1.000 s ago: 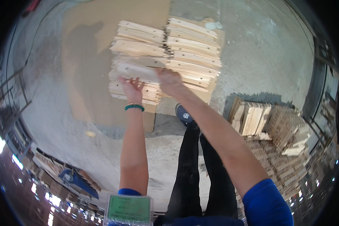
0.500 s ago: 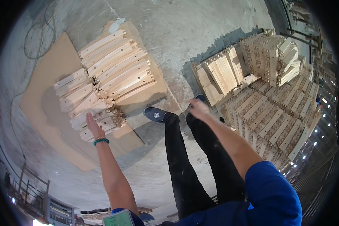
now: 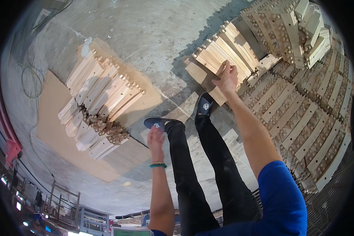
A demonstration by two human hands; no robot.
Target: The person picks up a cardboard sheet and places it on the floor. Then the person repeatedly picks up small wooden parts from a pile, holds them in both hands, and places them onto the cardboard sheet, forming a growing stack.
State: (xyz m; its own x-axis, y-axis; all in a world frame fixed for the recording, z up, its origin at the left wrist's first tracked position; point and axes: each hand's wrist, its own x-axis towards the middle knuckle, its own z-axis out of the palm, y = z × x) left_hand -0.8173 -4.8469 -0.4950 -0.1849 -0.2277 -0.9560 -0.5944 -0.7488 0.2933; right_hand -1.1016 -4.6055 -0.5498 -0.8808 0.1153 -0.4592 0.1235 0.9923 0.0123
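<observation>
My right hand (image 3: pixel 227 80) is at the near edge of a low stack of pale wooden slats (image 3: pixel 220 51) on the right. Its fingers are stretched over the slats with nothing gripped in them; whether they touch the wood I cannot tell. My left hand (image 3: pixel 156 141), somewhat blurred, hangs in the air before my left shoe, empty and with fingers extended. A green bead bracelet (image 3: pixel 158 165) circles that wrist. To its left, two rows of wooden slats with round holes and pegged ends (image 3: pixel 102 90) lie on the floor.
Flat brown cardboard (image 3: pixel 51 114) lies beneath the left slats. A big layered stack of similar pieces (image 3: pixel 299 122) fills the right side, with a taller pile (image 3: pixel 279 31) behind it. Near my feet are my dark shoes (image 3: pixel 204 105). A metal frame (image 3: pixel 63 200) stands at lower left.
My right hand has moved from beside my right leg out to the low slat stack, its fingers spreading. My left hand has left the left slats and come rightward. The view has turned right.
</observation>
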